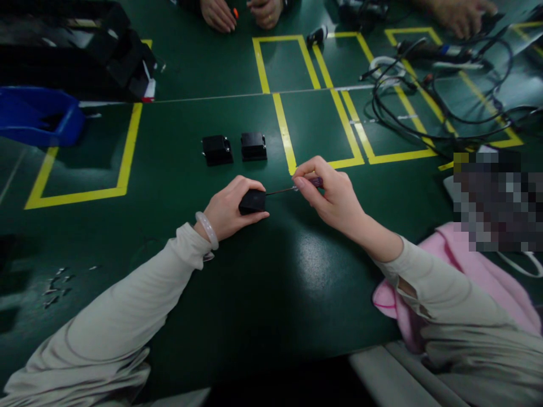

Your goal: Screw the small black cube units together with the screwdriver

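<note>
My left hand [231, 209] is closed around a small black box-shaped part [253, 202], holding it on the green table. In my right hand [326, 192] is a screwdriver [316, 182], pinched by its dark handle between thumb and fingers. Its thin shaft points left, and the tip reaches the right side of the black part; whether it sits in a screw is too small to tell. Beyond my hands stand two similar black parts, one on the left [216, 149] and one on the right [253, 146], with shiny metal bits at their sides.
Small screws [55, 285] lie loose at the left. A blue bin [40, 116] and black racks [76, 51] stand at the back left. Tangled cables [424, 127] and a pink cloth [449, 254] are on the right. Across the table are other people's hands [218, 14].
</note>
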The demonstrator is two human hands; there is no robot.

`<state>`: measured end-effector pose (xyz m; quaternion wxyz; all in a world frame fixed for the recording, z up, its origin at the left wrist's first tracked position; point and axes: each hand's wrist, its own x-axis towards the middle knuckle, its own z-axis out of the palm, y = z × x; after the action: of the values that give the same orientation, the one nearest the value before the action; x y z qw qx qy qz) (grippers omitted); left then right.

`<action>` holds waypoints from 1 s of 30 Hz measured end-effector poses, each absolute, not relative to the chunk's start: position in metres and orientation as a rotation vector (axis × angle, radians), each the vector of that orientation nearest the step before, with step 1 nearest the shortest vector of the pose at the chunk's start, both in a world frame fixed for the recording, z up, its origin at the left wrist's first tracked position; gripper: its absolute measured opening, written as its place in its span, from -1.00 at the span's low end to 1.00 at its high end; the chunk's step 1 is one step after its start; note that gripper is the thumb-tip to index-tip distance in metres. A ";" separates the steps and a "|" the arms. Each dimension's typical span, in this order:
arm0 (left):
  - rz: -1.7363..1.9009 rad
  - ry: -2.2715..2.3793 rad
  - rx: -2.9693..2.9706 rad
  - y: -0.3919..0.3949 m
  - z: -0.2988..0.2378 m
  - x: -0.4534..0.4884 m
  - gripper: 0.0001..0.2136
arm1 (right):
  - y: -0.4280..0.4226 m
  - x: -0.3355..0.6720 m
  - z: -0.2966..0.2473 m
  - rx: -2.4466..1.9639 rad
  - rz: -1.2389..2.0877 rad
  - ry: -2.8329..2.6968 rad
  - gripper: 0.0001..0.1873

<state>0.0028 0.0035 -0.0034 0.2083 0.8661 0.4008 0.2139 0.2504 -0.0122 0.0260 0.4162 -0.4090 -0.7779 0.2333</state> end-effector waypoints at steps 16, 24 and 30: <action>0.581 1.122 2.400 0.004 -0.002 0.003 -0.62 | -0.013 0.250 0.028 -1.047 0.541 -1.920 -0.87; 0.576 1.126 2.400 0.004 -0.003 0.003 -0.62 | -0.012 0.250 0.026 -1.051 0.568 -1.938 -0.95; 0.603 1.105 2.422 0.004 -0.003 0.002 -0.62 | -0.012 0.251 0.026 -1.038 0.563 -1.930 -0.94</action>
<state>0.0022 0.0038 -0.0033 0.2046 0.8684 0.3965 0.2163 0.2506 -0.0120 0.0256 0.4257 -0.4151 -0.7718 0.2253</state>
